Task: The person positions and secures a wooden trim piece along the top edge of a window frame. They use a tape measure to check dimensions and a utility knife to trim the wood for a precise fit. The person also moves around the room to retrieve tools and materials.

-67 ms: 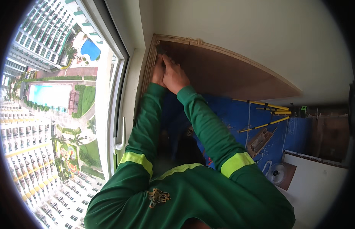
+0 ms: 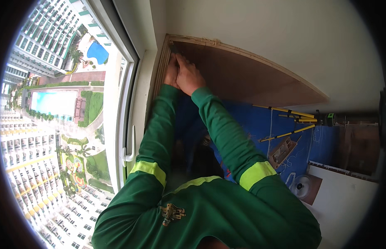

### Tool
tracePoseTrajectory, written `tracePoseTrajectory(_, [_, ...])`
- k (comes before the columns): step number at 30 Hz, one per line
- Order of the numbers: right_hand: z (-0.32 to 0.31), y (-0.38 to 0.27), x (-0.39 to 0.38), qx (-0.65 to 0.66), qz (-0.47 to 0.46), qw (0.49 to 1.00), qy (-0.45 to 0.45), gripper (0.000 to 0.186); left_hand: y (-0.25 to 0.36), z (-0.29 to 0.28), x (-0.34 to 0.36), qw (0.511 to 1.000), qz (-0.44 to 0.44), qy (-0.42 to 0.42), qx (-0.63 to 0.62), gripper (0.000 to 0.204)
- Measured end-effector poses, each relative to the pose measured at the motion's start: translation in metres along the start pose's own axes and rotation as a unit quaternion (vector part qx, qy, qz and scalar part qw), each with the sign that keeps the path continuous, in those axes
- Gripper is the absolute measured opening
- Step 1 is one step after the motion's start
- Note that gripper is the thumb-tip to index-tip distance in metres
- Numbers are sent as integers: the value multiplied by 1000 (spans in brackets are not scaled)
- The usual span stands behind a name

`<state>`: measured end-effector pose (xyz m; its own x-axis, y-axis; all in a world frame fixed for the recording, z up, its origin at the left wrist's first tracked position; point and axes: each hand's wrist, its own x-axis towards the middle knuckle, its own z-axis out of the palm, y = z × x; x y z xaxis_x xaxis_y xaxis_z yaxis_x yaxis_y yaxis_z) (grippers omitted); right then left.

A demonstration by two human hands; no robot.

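My left hand (image 2: 172,71) and my right hand (image 2: 189,76) are pressed together, fingers closed around a small dark tool (image 2: 174,49) that is mostly hidden, too small to identify. The tool's visible end sits at the corner of a thin wooden frame (image 2: 201,42) around a brown board (image 2: 238,74). My left hand is close beside the frame's left side, and my right hand overlaps it from the right, with the index finger pointing up along the tool.
A white-framed window (image 2: 133,83) with a handle (image 2: 130,145) lies to my left, high above buildings and pools. Right and below are blue floor covering (image 2: 243,124), yellow tripod legs (image 2: 292,132), a long box (image 2: 284,149), a fan (image 2: 303,186) and a white board (image 2: 342,203).
Both my hands and forearms have moved slightly up toward the corner of the frame, with the dark tool still between my fingers.
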<state>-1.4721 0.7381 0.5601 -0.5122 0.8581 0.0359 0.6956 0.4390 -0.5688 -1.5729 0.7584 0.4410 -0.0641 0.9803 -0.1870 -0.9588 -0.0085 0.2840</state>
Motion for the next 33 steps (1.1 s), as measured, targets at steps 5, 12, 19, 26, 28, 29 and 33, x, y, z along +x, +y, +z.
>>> tracePoseTrajectory(5, [2,7,5,13,-8,1000,4,57,4,5,1,996,-48,66,31,48])
tracePoseTrajectory(12, [4,7,-3,9,-1,1000,-9,59,3,15,-7,994,-23,81,76,48])
tracePoseTrajectory(19, [0,2,0,10,17,1000,-22,61,6,12,0,993,-56,97,37,48])
tracePoseTrajectory(26, [0,6,9,-3,4,1000,-4,64,7,9,7,997,-21,39,63,48])
tracePoseTrajectory(28, [0,5,8,2,10,1000,-14,62,6,11,5,997,-4,47,56,47])
tracePoseTrajectory(29, [-1,4,6,13,3,1000,-4,62,5,11,3,997,-5,37,61,47])
tracePoseTrajectory(33, [0,2,3,8,12,999,-37,63,5,14,-4,998,-33,45,36,47])
